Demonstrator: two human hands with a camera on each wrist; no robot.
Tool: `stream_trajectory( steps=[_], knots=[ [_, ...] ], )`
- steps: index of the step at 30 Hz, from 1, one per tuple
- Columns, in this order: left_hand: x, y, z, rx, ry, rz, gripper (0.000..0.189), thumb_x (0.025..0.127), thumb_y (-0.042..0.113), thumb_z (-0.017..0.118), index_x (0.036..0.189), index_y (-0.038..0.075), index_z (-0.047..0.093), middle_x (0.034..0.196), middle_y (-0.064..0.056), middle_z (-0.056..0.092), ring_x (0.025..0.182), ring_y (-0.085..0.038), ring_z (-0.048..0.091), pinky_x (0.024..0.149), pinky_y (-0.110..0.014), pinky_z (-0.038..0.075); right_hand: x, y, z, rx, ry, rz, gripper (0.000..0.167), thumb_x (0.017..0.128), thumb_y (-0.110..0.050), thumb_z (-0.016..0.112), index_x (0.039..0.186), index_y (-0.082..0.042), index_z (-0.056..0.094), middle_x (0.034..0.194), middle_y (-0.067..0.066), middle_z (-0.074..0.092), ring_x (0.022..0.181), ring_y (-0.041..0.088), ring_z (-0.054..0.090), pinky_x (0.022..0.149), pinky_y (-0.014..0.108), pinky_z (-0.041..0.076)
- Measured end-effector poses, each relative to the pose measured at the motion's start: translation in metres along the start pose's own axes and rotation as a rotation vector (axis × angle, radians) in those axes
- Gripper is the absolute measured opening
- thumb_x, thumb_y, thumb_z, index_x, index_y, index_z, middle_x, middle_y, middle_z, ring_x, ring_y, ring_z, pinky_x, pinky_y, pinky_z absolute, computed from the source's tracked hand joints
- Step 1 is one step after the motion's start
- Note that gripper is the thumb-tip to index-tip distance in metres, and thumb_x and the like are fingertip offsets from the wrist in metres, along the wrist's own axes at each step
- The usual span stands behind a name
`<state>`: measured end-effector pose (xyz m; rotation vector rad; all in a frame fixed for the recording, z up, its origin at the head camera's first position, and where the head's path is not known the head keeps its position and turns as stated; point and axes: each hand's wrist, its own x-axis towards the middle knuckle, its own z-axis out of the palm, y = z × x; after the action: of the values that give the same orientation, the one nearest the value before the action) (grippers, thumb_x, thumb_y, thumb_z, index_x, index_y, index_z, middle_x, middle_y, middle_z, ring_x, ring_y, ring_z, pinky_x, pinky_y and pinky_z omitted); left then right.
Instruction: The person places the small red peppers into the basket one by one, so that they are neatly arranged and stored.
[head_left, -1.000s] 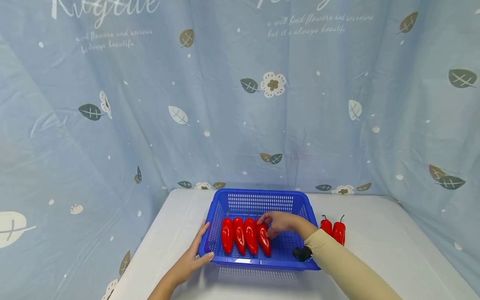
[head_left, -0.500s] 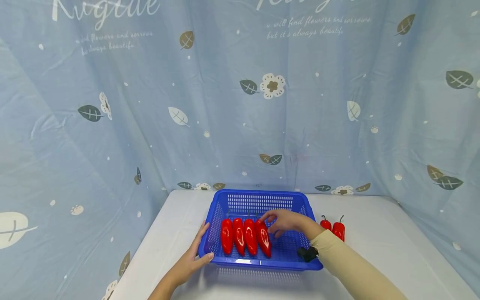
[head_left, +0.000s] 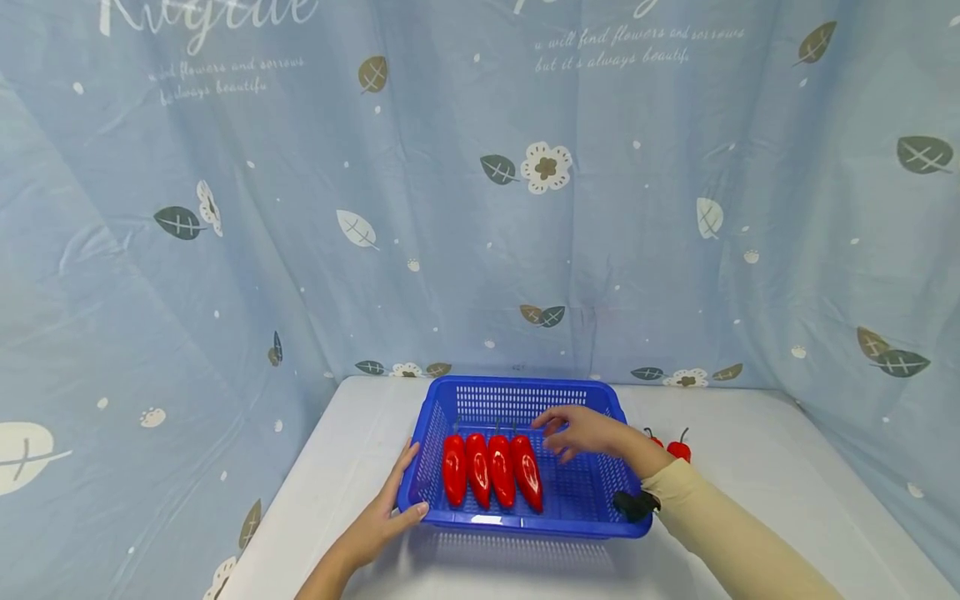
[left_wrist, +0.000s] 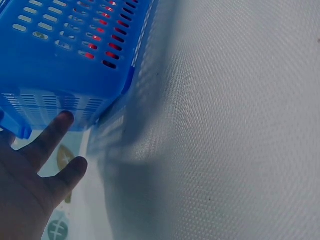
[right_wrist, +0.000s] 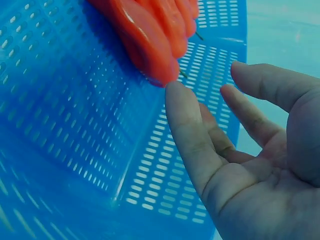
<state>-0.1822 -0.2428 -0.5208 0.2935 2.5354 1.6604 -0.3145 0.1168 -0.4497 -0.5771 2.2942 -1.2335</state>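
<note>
Several glossy red peppers (head_left: 500, 472) lie side by side in the left half of a blue plastic basket (head_left: 525, 527), stems toward the back. My left hand (head_left: 375, 523) rests against the basket's front left corner, its thumb at the front rim and fingers along the left side. In the left wrist view, the fingers (left_wrist: 50, 137) are spread and fairly straight by the basket wall. My right hand (head_left: 581, 429) is over the right half of the basket, fingers loosely bent with nothing between them. In the right wrist view a fingertip overlaps the end of the nearest pepper (right_wrist: 150, 55).
Two more red peppers (head_left: 679, 450) lie on the white table (head_left: 750, 467) right of the basket, partly hidden by my right forearm. A black wrist device (head_left: 636, 506) hangs over the basket's front right corner. A blue patterned curtain (head_left: 450, 275) surrounds the back and sides.
My right hand has let go of the rightmost pepper in the basket and moved up and to the right, away from it. The left hand and the basket have stayed in place.
</note>
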Motion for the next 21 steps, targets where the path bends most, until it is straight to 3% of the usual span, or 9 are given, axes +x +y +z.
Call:
stream_trajectory(
  steps=[21],
  knots=[
    [-0.001, -0.001, 0.000, -0.004, 0.002, 0.010, 0.089, 0.094, 0.030, 0.065, 0.165, 0.031, 0.010, 0.171, -0.009, -0.004, 0.152, -0.051, 0.008, 0.110, -0.073, 0.027, -0.032, -0.008, -0.019, -0.015, 0.032, -0.026, 0.034, 0.096, -0.011, 0.069, 0.129, -0.006, 0.065, 0.115, 0.015, 0.064, 0.093, 0.031, 0.067, 0.077, 0.045, 0.062]
  ],
)
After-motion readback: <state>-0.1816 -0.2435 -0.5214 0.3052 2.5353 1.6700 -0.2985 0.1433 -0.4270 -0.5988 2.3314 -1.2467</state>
